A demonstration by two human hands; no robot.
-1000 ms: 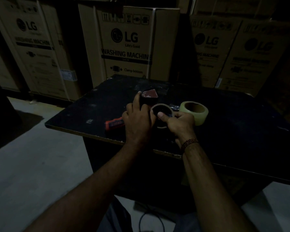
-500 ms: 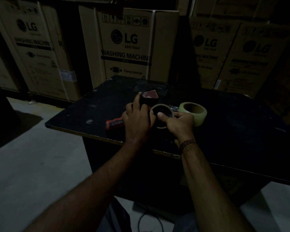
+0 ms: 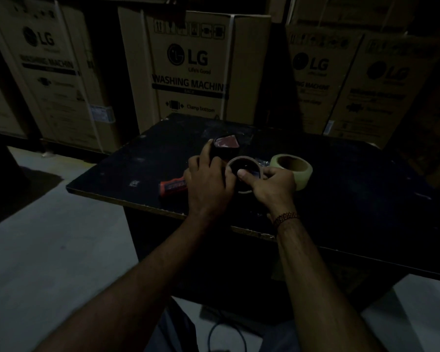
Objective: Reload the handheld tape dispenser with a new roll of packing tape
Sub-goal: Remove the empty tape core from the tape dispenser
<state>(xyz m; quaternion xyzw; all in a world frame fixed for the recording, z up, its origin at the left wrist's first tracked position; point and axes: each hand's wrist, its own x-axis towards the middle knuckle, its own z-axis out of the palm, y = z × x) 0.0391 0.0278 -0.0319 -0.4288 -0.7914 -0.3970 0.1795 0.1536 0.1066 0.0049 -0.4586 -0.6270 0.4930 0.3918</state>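
Observation:
The handheld tape dispenser (image 3: 225, 146) lies on the dark table (image 3: 353, 189), its red handle (image 3: 172, 187) pointing left. My left hand (image 3: 208, 179) presses down on the dispenser body. A thin cardboard ring, a used tape core (image 3: 244, 163), sits on the dispenser's spindle. My right hand (image 3: 272, 186) grips that ring, thumb on its near rim. A full roll of pale packing tape (image 3: 294, 170) stands on the table just right of my right hand, touching nothing I hold.
Tall cardboard washing machine boxes (image 3: 193, 69) line the back, close behind the table. The table's near edge (image 3: 148, 204) runs diagonally in front of me. Grey floor (image 3: 48, 250) lies to the left, and a cable (image 3: 229, 334) loops below.
Both hands keep their hold on the dispenser and the ring; only slight shifts of the view are visible.

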